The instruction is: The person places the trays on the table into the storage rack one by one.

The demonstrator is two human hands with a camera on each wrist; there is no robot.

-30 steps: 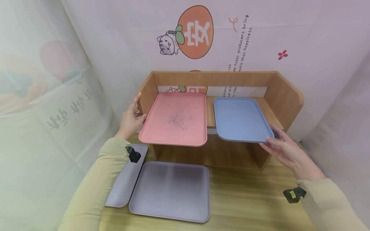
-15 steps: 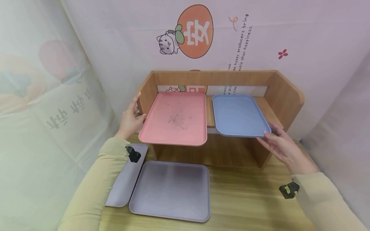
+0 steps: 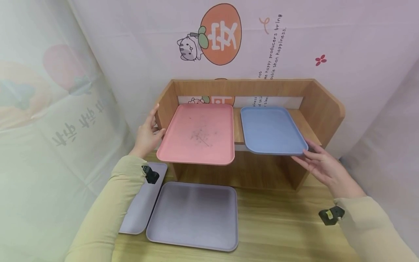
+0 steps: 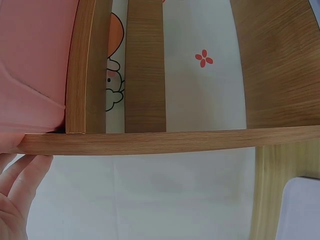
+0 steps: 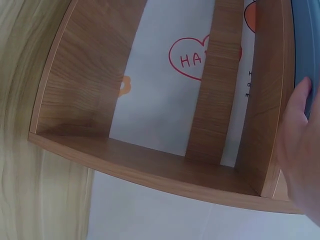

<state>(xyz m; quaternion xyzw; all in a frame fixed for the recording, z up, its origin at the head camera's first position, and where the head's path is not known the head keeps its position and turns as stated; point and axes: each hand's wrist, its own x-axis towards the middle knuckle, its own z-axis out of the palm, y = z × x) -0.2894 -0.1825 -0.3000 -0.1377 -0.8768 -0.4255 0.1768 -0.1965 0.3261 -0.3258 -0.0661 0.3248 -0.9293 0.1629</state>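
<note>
In the head view, a pink tray [image 3: 200, 133] with dark specks lies on the left of a wooden shelf's upper board, its front jutting past the edge. My left hand [image 3: 147, 134] holds the shelf's left side panel [image 3: 165, 105], thumb beside the pink tray's edge and fingers along the outside. To the right, a smaller blue tray [image 3: 273, 130] lies over the upper board, also jutting forward. My right hand [image 3: 322, 167] pinches its front right corner, thumb at the rim and fingers underneath. In the right wrist view the blue tray [image 5: 303, 40] shows only partly.
Two greyish-purple trays lie on the wooden table [image 3: 271, 225]: one in front of the shelf [image 3: 193, 216], another [image 3: 140, 211] partly behind my left sleeve. The shelf's right side panel [image 3: 322, 112] rises beside the blue tray. Printed cloth [image 3: 137, 43] hangs behind and at both sides.
The blue tray has slid back over the upper board, with my right hand moving along at its corner. My left hand and the pink tray stay in place.
</note>
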